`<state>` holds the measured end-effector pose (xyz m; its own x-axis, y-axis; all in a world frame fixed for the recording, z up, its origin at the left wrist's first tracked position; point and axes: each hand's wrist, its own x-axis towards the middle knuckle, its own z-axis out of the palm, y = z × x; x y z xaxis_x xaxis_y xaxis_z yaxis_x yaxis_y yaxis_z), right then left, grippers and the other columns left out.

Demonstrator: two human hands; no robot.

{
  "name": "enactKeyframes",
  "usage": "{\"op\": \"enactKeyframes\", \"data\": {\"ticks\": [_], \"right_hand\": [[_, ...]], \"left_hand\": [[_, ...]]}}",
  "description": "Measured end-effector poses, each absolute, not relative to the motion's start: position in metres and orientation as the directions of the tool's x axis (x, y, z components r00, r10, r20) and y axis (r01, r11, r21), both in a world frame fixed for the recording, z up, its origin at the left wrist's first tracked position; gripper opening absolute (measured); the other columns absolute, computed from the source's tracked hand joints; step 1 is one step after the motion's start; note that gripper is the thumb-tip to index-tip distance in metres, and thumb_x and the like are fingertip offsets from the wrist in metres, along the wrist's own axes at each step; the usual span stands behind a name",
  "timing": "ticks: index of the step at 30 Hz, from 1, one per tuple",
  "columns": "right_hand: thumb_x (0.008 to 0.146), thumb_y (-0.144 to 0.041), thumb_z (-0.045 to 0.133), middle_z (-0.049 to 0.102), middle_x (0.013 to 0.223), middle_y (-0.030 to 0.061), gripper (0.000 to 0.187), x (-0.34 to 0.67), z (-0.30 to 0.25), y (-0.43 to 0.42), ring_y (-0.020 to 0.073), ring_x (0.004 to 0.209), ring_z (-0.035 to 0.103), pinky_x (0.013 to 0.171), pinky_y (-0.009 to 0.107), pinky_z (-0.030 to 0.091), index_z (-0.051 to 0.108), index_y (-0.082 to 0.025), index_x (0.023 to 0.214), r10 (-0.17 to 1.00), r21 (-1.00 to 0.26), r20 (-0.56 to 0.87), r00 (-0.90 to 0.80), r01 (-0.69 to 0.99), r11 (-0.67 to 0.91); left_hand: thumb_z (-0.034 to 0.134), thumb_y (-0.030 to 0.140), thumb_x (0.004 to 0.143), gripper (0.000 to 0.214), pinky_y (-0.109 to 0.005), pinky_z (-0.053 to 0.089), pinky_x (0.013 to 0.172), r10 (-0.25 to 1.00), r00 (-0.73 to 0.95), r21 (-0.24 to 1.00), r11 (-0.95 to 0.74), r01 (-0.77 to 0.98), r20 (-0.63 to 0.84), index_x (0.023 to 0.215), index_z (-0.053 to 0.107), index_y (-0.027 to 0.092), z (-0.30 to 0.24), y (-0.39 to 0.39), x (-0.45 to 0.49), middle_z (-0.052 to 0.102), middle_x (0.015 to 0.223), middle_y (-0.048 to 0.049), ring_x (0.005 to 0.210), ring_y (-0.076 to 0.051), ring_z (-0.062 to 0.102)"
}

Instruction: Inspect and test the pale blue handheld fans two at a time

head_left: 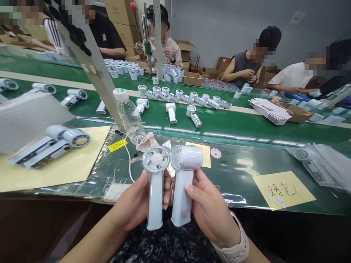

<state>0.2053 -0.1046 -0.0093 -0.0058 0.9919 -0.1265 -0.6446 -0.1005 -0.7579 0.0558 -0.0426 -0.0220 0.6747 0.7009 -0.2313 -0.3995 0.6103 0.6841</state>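
Snugly, left hand (134,204) clasps a round-headed plastic fan (155,197), right hand (208,208) a twin fan (182,193).

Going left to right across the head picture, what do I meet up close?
Lying white fan on pale yellow paper → left hand holding white fan → right hand holding white fan → yellow handwritten note

Between our fingers (192,189), two handheld fans (182,197) show pale bluish white. Below the fingers, a black cloth (167,244) is flecked with white, and a white watch strap (230,248) circles the wrist. Beyond them spreads a green mat (233,171); to their right, a pale yellow note (283,190) bears black handwriting.
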Motion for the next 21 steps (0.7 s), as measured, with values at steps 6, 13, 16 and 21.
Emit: {"op": "enactKeyframes", "data": {"ticks": [6, 13, 16, 21], "right_hand": [[0.08, -0.037, 0.07, 0.069, 0.082, 0.0027, 0.026, 0.212, -0.017, -0.105, 0.0199, 0.075, 0.063, 0.07, 0.032, 0.054, 0.066, -0.022, 0.101, 0.983, -0.737, -0.18, 0.038, -0.667, -0.109], [0.082, -0.056, 0.057, 0.062, 0.065, 0.0039, 0.043, 0.217, -0.029, -0.099, 0.0136, 0.052, 0.052, 0.05, 0.025, 0.043, 0.069, -0.016, 0.072, 0.977, -0.615, -0.197, -0.076, -0.767, -0.184], [0.079, -0.05, 0.063, 0.064, 0.067, 0.0032, 0.034, 0.222, -0.032, -0.098, 0.0153, 0.056, 0.055, 0.047, 0.024, 0.046, 0.071, -0.017, 0.079, 0.975, -0.572, -0.218, -0.047, -0.803, -0.166], [0.076, -0.039, 0.069, 0.072, 0.08, 0.0054, 0.023, 0.229, -0.036, -0.1, 0.02, 0.072, 0.065, 0.061, 0.03, 0.058, 0.073, -0.018, 0.086, 0.976, -0.593, -0.199, 0.09, -0.804, -0.047]], "left_hand": [[0.071, 0.051, 0.077, 0.035, -0.03, 0.051, 0.058, 0.721, 0.648, 0.684, 0.602, -0.412, -0.245, 0.084, 0.072, 0.017, -0.02, -0.042, 0.055, 0.067, 0.075, -0.0038, 0.059, -0.017, 0.061], [0.073, 0.039, 0.079, 0.03, -0.035, 0.058, 0.072, 0.733, 0.641, 0.748, 0.553, -0.367, -0.228, 0.104, 0.071, 0.022, -0.031, -0.042, 0.049, 0.077, 0.095, -0.0071, 0.076, -0.023, 0.071], [0.075, 0.039, 0.078, 0.035, -0.036, 0.058, 0.077, 0.748, 0.623, 0.778, 0.524, -0.346, -0.227, 0.109, 0.069, 0.022, -0.032, -0.042, 0.047, 0.078, 0.102, -0.0089, 0.085, -0.027, 0.073], [0.079, 0.042, 0.075, 0.045, -0.034, 0.059, 0.075, 0.741, 0.624, 0.816, 0.506, -0.278, -0.248, 0.113, 0.063, 0.025, -0.031, -0.041, 0.047, 0.078, 0.104, -0.0074, 0.089, -0.027, 0.075]]}}
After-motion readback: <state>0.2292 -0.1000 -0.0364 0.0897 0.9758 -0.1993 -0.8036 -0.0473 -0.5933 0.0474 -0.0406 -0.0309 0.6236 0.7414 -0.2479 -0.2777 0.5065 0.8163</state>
